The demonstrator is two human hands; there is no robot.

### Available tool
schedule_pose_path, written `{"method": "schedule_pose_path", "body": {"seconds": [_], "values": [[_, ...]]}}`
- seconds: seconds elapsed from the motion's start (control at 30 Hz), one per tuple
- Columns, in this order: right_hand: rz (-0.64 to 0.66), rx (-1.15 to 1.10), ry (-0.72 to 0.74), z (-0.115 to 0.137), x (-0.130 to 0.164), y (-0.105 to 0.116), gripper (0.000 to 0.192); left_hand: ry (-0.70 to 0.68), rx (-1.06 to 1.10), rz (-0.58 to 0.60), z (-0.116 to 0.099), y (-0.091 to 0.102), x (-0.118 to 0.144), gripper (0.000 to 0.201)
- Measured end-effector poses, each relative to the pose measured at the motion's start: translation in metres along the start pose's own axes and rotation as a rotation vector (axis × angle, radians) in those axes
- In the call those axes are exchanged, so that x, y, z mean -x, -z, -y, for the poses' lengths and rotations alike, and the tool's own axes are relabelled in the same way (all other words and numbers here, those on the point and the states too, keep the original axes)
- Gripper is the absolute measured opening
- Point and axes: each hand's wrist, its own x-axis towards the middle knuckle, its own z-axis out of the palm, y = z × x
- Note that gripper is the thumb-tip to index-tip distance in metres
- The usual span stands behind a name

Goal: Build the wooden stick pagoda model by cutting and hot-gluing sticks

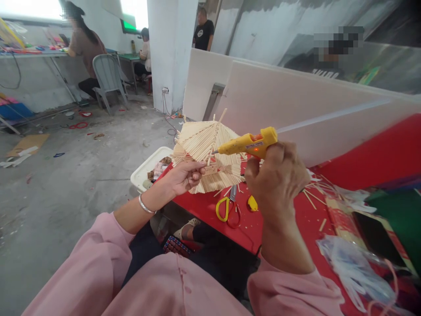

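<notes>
Right hand is clamping a yellow glue gun, its knuckles hiding the trigger; the nozzle is touching a stick model. Left hand is pinching that model's lower edge. Scissors are lying on the red bench at six o'clock from the model.

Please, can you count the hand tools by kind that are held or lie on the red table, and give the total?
Glue gun, held in the right hand: 1
Scissors on the red table: 1
Total: 2
The left hand holds the stick model, not a tool.
</notes>
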Motion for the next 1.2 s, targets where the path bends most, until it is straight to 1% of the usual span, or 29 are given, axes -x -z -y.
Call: {"method": "schedule_pose_path", "body": {"seconds": [0.13,0.23,0.37,0.47,0.73,0.83,0.93,1.07,1.2], "values": [[0.061,-0.087,-0.019,0.0,0.001,-0.001,0.019,-0.08,-0.05,-0.033,-0.001,-0.002,0.0,0.025],[0.079,-0.124,-0.022,0.001,0.003,-0.002,0.02,-0.103,-0.074,-0.056,-0.002,-0.004,0.001,0.026],[0.083,-0.114,-0.039,0.002,0.003,-0.004,0.02,-0.092,-0.076,-0.064,-0.003,-0.008,0.002,0.029],[0.09,-0.112,-0.05,0.003,0.004,-0.004,0.019,-0.082,-0.069,-0.068,-0.004,-0.009,0.001,0.027],[0.074,-0.116,-0.058,0.003,0.004,-0.005,0.02,-0.048,-0.045,-0.084,-0.003,-0.003,-0.001,0.022],[0.051,-0.078,-0.05,0.003,0.004,-0.007,0.021,-0.053,-0.055,-0.096,-0.003,-0.005,0.002,0.018],[0.042,-0.066,-0.049,0.003,0.005,-0.009,0.023,-0.055,-0.074,-0.093,-0.004,-0.007,0.005,0.021],[0.05,-0.089,-0.057,0.003,0.005,-0.011,0.023,-0.066,-0.073,-0.088,-0.003,-0.008,0.005,0.022],[0.071,-0.11,-0.064,0.004,0.003,-0.006,0.023,-0.073,-0.069,-0.07,-0.003,-0.005,0.003,0.02]]}}
